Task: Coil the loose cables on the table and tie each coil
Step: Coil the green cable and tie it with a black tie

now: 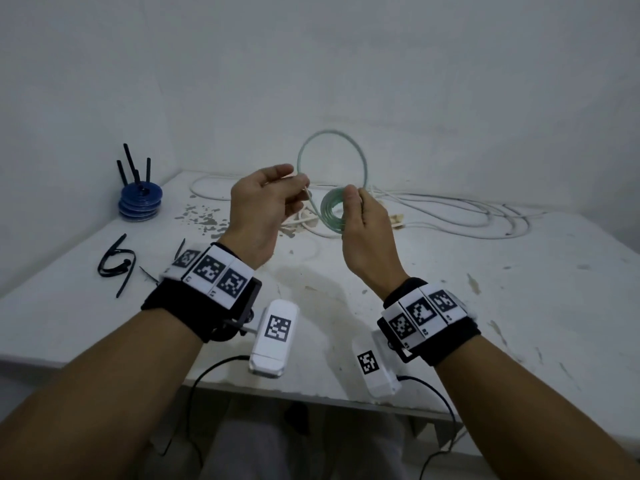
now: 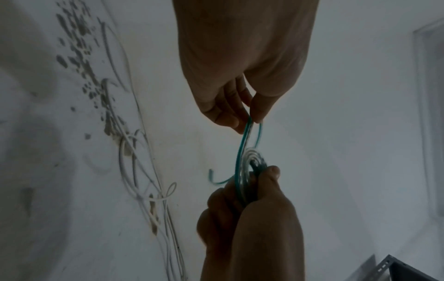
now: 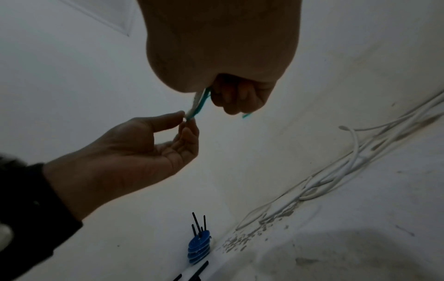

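Note:
Both hands are raised above the white table [image 1: 491, 306], working a thin green translucent cable. My right hand [image 1: 355, 195] grips a small coil [image 1: 330, 211] of several turns of it; the left wrist view shows that coil [image 2: 252, 163] pinched between thumb and fingers. My left hand [image 1: 304, 188] pinches the free run of the green cable [image 2: 248, 125] between thumb and fingertips, close to the coil. A big open loop [image 1: 332, 147] of the same cable arcs up between the two hands. Its loose tail [image 2: 216, 180] curls out below the coil.
Loose white cables [image 1: 450, 213] lie tangled along the far side of the table. A stack of blue discs [image 1: 140, 199] holding upright black ties stands at the back left corner. More black ties [image 1: 116, 265] lie near the left edge. The wall stands directly behind.

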### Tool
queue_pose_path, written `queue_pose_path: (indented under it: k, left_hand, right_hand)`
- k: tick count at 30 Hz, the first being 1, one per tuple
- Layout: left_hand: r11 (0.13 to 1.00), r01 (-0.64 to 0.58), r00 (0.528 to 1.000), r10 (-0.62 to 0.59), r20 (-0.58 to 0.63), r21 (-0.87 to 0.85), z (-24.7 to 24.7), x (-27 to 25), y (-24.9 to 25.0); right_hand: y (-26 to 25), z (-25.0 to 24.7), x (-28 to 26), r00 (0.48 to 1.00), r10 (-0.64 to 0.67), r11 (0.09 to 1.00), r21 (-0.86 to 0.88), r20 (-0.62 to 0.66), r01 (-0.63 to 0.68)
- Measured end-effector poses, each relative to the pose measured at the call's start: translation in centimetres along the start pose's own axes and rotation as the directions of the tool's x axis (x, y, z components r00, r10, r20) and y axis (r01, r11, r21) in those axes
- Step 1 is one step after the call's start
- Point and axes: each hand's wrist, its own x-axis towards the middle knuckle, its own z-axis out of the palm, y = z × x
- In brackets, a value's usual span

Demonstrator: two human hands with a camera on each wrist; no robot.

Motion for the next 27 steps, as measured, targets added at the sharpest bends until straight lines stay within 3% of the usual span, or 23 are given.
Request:
queue_pose_path:
  k: [7, 13, 17, 22, 27]
  left_hand:
    - [0.985, -0.121, 0.991, 0.114, 0.064, 0.123, 0.0, 0.1, -0.5]
    - [0.988, -0.053, 0.983, 0.026, 0.182, 0.144, 1.0, -0.9, -2.1]
    - [0.941, -0.125, 0.973, 0.055, 0.223, 0.313, 0.7, -0.7, -2.0]
    - [0.865, -0.173, 0.912, -0.039, 0.408, 0.471, -0.5, -0.7, -0.6]
    - [0.85, -0.195, 0.938, 0.017, 0.346, 0.489, -0.9, -0.8, -0.5]
  right_hand:
    - [0.6, -0.2, -0.6, 0.992, 0.009, 0.999, 0.029, 0.128, -0.013]
    - [1.2, 0.2, -0.9, 0.987, -0.008, 0.999, -0.037, 0.161, 0.014]
    - [1.5, 0.0, -0.7, 0.985, -0.009, 0.997, -0.074, 0.171, 0.022]
    - [1.8, -0.4, -0.9, 0.981, -0.017, 0.996, -0.087, 0.195, 0.034]
    - [1.8, -0.1, -0.7, 0.97, 0.002, 0.996, -0.082, 0.245, 0.019]
